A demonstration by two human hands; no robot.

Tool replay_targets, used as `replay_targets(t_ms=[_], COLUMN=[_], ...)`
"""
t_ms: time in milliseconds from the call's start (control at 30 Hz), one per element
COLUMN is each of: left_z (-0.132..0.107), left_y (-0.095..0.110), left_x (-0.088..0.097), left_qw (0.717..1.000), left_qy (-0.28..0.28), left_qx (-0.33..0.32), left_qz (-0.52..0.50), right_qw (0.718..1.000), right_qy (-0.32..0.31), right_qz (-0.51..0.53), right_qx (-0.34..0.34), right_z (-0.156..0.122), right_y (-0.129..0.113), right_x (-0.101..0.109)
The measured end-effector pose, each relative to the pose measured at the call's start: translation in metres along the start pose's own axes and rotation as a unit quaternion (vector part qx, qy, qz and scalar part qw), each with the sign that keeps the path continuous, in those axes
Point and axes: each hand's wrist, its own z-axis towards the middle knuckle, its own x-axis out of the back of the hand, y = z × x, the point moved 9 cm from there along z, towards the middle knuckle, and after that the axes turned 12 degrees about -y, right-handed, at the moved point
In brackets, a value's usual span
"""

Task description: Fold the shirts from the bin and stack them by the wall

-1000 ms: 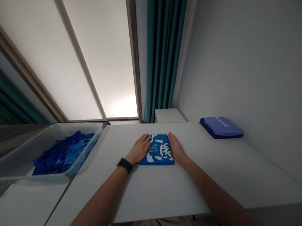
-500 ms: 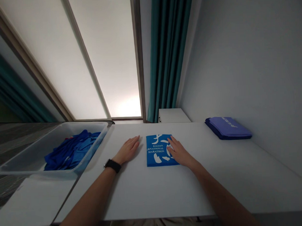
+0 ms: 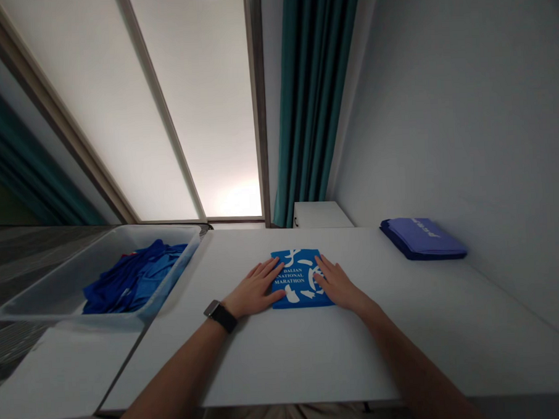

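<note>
A blue folded shirt (image 3: 298,288) with white print, including the word "MARATHON", lies flat in front of me on the white table. My left hand (image 3: 256,289), with a black watch on its wrist, rests with fingers spread on the shirt's left edge. On the right edge lies my right hand (image 3: 339,285), its fingers stretched out over the cloth. Neither hand grips the fabric. Fingers cover parts of the print at both sides.
At the left, a clear plastic bin (image 3: 56,299) holds crumpled blue clothes (image 3: 134,280). A folded stack of purple and dark blue cloth (image 3: 424,237) lies at the table's right, near the wall. Behind the white table (image 3: 295,357) stands a white cabinet (image 3: 321,214).
My left hand has moved right, from the bare table onto the shirt's left edge. My right hand has stayed on the right edge, shifting only slightly.
</note>
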Motion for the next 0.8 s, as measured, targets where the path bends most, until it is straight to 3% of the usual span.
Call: replay_targets(t_ms=[333,533,800], left_z=[-0.005,-0.009,-0.007], left_y=[0.001,-0.024,-0.035], left_x=[0.005,0.021,0.025], left_qw=[1.0,0.995,0.988], left_qy=[-0.007,0.082,0.129], left_qx=[-0.023,0.023,0.046], left_qz=[-0.011,-0.054,-0.074], right_qw=[1.0,0.999,1.0], right_qy=[-0.017,0.001,0.004], right_qz=[0.011,0.033,0.022], right_qx=[-0.009,0.005,0.006], right_z=[-0.009,-0.011,-0.012], right_y=[0.006,0.004,-0.001], right_x=[0.003,0.006,0.009])
